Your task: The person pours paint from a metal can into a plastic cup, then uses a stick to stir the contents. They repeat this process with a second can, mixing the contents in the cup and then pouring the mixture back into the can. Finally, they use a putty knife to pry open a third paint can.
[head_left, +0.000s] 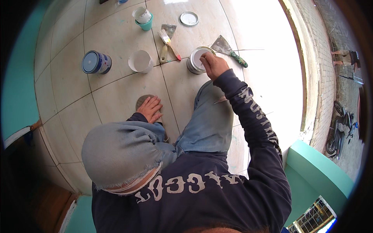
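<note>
My right hand [213, 65] is closed over the open metal paint can [193, 65] of white paint, pinching something thin that I cannot make out. Just beyond it lies a scraper [221, 45] with a green handle. My left hand [150, 109] lies with fingers spread on my grey-brown shoe [140, 99]. Left of the can are a brush [165, 36] with pale bristles, another scraper [168, 30] and a white container [136, 61].
A closed blue can [91, 61] stands at left, a teal cup [144, 25] with a white cup inside behind, near a round lid [189, 18]. Teal walls [19, 89] border the tiled floor. Outside at right are a parked motorbike [339, 130] and a person [345, 57].
</note>
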`<move>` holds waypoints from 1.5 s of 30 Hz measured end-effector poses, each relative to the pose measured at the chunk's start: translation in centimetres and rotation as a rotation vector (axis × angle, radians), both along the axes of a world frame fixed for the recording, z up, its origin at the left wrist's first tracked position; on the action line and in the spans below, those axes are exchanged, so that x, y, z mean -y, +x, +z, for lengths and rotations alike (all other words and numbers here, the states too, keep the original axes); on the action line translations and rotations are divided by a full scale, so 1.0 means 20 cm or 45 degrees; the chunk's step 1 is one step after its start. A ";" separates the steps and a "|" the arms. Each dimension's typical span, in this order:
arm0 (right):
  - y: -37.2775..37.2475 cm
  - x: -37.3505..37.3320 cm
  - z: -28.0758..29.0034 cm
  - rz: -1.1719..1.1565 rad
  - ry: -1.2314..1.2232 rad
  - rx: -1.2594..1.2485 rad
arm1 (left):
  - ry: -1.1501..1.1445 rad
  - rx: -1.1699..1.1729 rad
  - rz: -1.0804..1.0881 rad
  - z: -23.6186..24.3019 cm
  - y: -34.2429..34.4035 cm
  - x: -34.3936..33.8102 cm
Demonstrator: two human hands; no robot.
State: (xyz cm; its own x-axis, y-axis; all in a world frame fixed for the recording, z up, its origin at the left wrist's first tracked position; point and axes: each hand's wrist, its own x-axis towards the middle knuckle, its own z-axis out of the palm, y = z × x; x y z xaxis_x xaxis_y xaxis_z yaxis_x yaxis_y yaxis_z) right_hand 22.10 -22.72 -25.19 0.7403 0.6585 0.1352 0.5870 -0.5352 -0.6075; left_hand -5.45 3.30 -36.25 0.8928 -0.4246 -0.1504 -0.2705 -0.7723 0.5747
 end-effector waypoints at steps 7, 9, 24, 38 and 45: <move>0.06 0.03 -0.03 0.035 0.007 -0.119 | 0.098 -0.095 0.106 -0.01 -0.02 0.00; 0.07 0.00 -0.02 -0.141 0.024 -0.116 | 0.091 -0.091 0.116 -0.02 -0.03 -0.01; 0.02 -0.06 -0.02 -0.200 0.048 0.011 | -0.031 0.117 0.108 0.00 -0.02 -0.06; -0.02 -0.05 0.03 -0.130 0.086 -0.181 | -0.348 0.249 -0.148 0.26 0.66 0.03; 0.01 0.01 0.07 -0.187 -0.151 -0.100 | -0.653 0.257 0.508 0.16 1.03 0.41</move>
State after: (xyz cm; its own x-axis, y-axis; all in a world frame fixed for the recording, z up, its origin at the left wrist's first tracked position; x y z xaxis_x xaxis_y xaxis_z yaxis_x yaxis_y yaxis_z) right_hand 22.24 -23.00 -23.70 0.8347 0.5508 0.0011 0.4508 -0.6820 -0.5758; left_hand 15.22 -4.98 -33.02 0.9854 -0.0299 0.1678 -0.1615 -0.4788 0.8630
